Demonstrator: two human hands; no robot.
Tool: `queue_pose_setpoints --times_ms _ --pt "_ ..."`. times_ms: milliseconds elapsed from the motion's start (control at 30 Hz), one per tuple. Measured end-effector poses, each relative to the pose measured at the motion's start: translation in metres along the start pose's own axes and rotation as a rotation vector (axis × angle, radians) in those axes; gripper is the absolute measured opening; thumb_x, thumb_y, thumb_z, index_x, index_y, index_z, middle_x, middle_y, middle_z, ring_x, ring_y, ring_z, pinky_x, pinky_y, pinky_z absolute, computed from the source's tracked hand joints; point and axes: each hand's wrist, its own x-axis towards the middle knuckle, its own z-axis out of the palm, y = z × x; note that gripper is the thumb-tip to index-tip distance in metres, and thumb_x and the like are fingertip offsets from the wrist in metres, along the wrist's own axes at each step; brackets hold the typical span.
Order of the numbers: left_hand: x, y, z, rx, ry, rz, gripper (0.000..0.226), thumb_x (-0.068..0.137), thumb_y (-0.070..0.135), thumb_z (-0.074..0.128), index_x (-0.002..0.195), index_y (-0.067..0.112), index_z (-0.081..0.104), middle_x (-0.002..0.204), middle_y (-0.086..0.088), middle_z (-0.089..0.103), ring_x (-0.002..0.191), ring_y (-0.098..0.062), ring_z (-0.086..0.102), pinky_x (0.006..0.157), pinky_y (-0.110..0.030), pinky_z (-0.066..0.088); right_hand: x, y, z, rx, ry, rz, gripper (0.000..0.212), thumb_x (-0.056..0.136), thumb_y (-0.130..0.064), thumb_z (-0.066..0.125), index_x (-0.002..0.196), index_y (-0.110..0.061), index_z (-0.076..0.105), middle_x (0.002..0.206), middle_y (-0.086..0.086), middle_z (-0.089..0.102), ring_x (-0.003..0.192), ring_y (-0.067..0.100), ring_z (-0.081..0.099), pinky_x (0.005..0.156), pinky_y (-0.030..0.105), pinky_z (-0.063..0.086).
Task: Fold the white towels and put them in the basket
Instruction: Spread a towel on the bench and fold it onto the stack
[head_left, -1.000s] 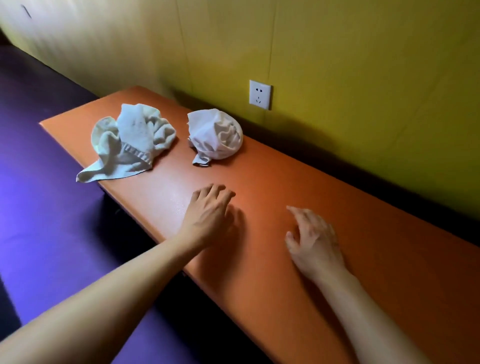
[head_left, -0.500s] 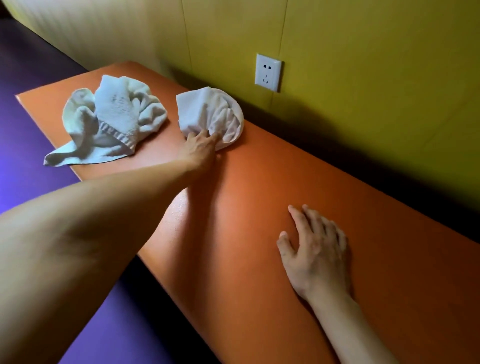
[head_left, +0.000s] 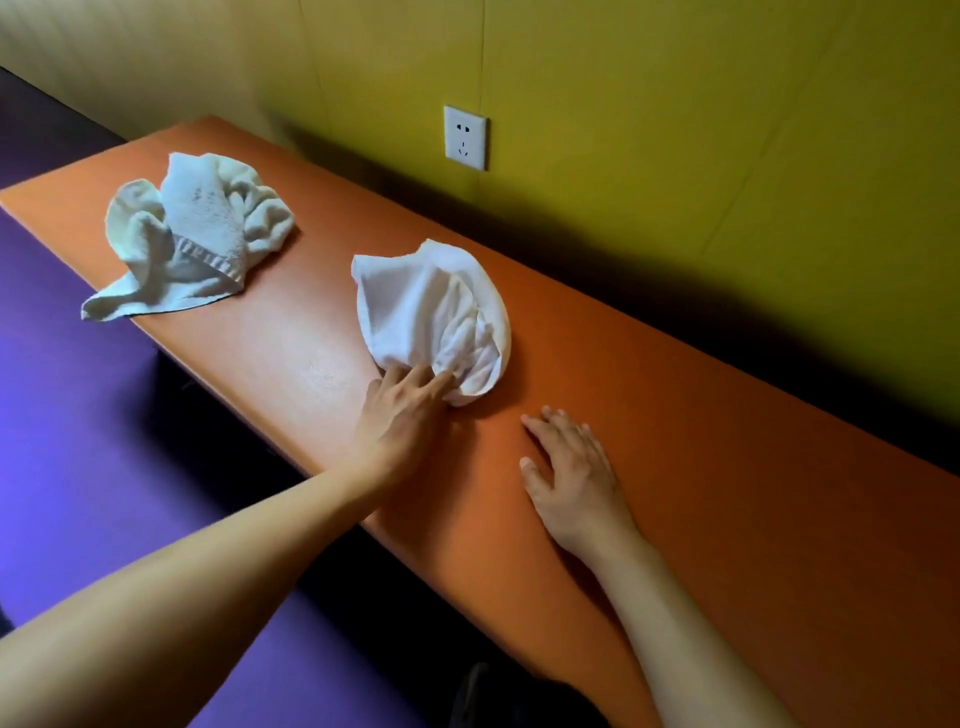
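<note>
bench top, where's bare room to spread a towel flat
Bare orange bench runs right of the right hand along the wall. A smaller patch lies between the crumpled towel and the towel that the left hand holds. The far left end is crowded.

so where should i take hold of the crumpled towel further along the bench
Take the flat corner of the far towel, which hangs over the bench edge. Come from the near side and pinch it; the rest is a rounded heap with no clear edge.

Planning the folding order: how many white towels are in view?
2. One crumpled towel lies at the far left end of the orange bench. The other towel lies mid-bench, its near edge gripped by the left hand. No others visible.
</note>
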Motion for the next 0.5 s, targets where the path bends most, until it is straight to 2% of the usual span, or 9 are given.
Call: queue_pose_setpoints --times_ms 67,167,267,400,500 --pt "-0.025 0.027 0.001 -0.008 -0.011 0.032 0.047 0.083 0.057 0.045 0.116 0.030 0.064 0.094 0.003 0.061 0.092 -0.031 0.056 0.073 -0.038 0.042 -0.030 0.005 -0.006 0.019 -0.019 0.010 0.053 0.100 -0.034 0.049 0.151 -0.031 0.038 0.163 -0.007 0.027 0.151 0.008 0.018 0.123 0.024 0.000" --pt "-0.057 0.065 0.003 -0.104 0.032 0.072 0.024 0.094 0.031 0.056 0.115 0.026 0.066 0.087 0.002 0.063 0.086 -0.031 0.054 0.070 -0.038 0.043 -0.074 0.012 -0.018 0.046 -0.034 0.047 0.053 0.097 -0.031 0.053 0.149 -0.030 0.043 0.159 -0.005 0.034 0.149 0.011 0.025 0.121 0.025 0.008" --pt "-0.080 0.108 -0.009 -0.318 -0.041 0.041 0.019 0.099 0.019 0.052 0.110 0.013 0.067 0.086 -0.009 0.070 0.092 -0.033 0.055 0.076 -0.046 0.047 -0.111 0.018 -0.033 0.081 -0.002 0.102 0.056 0.094 -0.029 0.059 0.148 -0.027 0.044 0.152 -0.003 0.045 0.143 0.017 0.036 0.117 0.027 0.022" --pt "-0.111 0.156 -0.022 -0.448 -0.151 0.107 0.027 0.102 0.024 0.052 0.121 0.012 0.066 0.100 -0.013 0.073 0.099 -0.034 0.060 0.082 -0.042 0.047 -0.145 0.027 -0.046 0.185 0.081 0.229 0.067 0.087 -0.036 0.068 0.147 -0.025 0.041 0.146 -0.002 0.049 0.135 0.020 0.045 0.112 0.035 0.037" --pt "-0.131 0.183 -0.032 -0.515 -0.193 0.176 0.033 0.102 0.033 0.050 0.127 0.016 0.063 0.103 -0.011 0.074 0.098 -0.030 0.067 0.082 -0.039 0.049 -0.168 0.032 -0.056 0.276 0.210 0.260 0.061 0.081 -0.036 0.073 0.136 -0.029 0.046 0.131 -0.005 0.057 0.123 0.019 0.053 0.096 0.032 0.044"
